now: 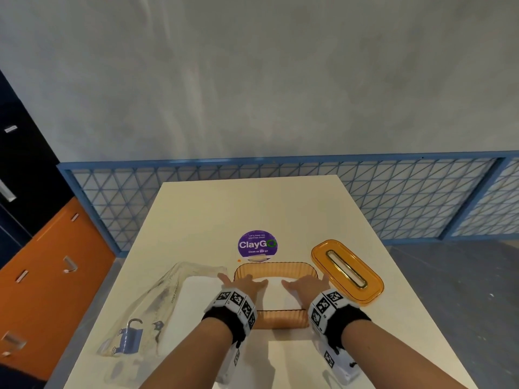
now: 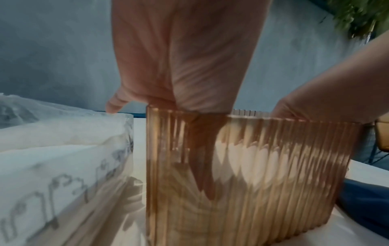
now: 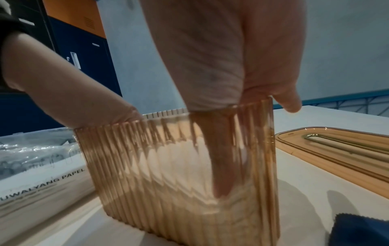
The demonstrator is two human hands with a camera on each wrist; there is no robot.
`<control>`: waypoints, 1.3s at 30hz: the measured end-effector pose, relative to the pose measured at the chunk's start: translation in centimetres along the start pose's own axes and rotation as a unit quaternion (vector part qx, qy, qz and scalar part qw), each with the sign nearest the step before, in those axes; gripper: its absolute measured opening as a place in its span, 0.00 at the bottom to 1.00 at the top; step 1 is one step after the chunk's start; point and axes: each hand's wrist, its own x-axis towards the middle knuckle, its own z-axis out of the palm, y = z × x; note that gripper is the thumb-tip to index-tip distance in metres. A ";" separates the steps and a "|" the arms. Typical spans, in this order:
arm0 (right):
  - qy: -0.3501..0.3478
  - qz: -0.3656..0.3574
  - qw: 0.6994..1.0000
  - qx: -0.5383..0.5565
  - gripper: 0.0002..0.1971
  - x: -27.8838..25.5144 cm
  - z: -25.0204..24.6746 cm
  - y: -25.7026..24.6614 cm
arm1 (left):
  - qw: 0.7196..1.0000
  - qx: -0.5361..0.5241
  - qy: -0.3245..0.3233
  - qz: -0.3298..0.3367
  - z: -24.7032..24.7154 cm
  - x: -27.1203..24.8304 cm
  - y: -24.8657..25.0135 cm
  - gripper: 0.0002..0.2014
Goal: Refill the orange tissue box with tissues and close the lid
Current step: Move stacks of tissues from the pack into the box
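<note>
Head view: both hands, left (image 1: 243,282) & right (image 1: 304,284), reach into the open orange tissue box (image 1: 276,318) w/ fingers straight, pressing the white tissues (image 1: 273,287) down; neither grips anything. Box sits mid-worktop toward the near edge, lid (image 1: 347,270) apart on its right side, clear tissue pack (image 1: 157,301) just beside it on the left. Risks: uneven pressing could bunch or tear sheets, leaving the stack proud so the lid won't seat; pushing hard on one side could slide or tip the light box into the lid.
</note>
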 end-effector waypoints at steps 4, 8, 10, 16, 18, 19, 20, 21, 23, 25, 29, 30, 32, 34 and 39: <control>0.038 -0.051 0.991 -0.121 0.17 -0.9 -0.7 0.2 | 0.996 -0.003 0.091 0.014 0.5 -0.1 -0.4 0.34; 0.211 -0.075 0.972 -0.068 0.18 -1.7 -1.6 1.6 | 0.930 -0.181 0.317 -0.040 1.3 -1.7 -2.1 0.20; 0.280 -0.055 0.958 0.010 0.20 -1.7 -1.5 2.9 | 0.890 -0.252 0.363 -0.115 2.6 -2.4 -3.8 0.18; 0.127 -0.056 0.965 0.223 0.28 -1.3 -0.3 4.3 | 0.918 -0.271 0.176 -0.229 7.4 -2.0 -5.5 0.25; 0.112 -0.046 0.964 0.235 0.28 -1.1 -0.1 4.1 | 0.928 -0.233 0.173 -0.234 8.2 -1.7 -5.2 0.28; 0.109 -0.039 0.965 0.234 0.29 -1.0 0.1 4.0 | 0.930 -0.215 0.178 -0.239 8.5 -1.6 -5.0 0.29; 0.109 -0.036 0.966 0.230 0.30 -0.9 0.2 4.0 | 0.931 -0.202 0.182 -0.244 8.6 -1.5 -4.9 0.30; 0.109 -0.034 0.968 0.226 0.30 -0.8 0.3 4.0 | 0.931 -0.192 0.185 -0.248 8.7 -1.4 -4.8 0.31; 0.106 -0.037 0.970 0.215 0.31 -0.9 0.2 4.0 | 0.931 -0.181 0.186 -0.256 8.6 -1.4 -4.6 0.30; 0.101 -0.039 0.972 0.211 0.31 -1.0 0.0 4.0 | 0.930 -0.182 0.185 -0.260 8.5 -1.3 -4.5 0.26; 0.103 -0.036 0.973 0.205 0.31 -1.0 0.0 4.0 | 0.928 -0.195 0.182 -0.259 8.4 -1.5 -4.5 0.22; 0.103 -0.036 0.973 0.204 0.31 -1.0 0.0 4.0 | 0.928 -0.199 0.182 -0.257 8.4 -1.5 -4.5 0.21; 0.102 -0.038 0.972 0.207 0.31 -1.1 -0.1 3.9 | 0.927 -0.209 0.182 -0.252 8.4 -1.5 -4.7 0.20; 0.104 -0.035 0.973 0.204 0.31 -1.3 -0.2 3.9 | 0.925 -0.218 0.186 -0.251 8.4 -1.5 -4.7 0.18; 0.104 -0.033 0.973 0.202 0.31 -1.3 -0.2 3.9 | 0.920 -0.221 0.198 -0.255 8.5 -1.5 -4.6 0.18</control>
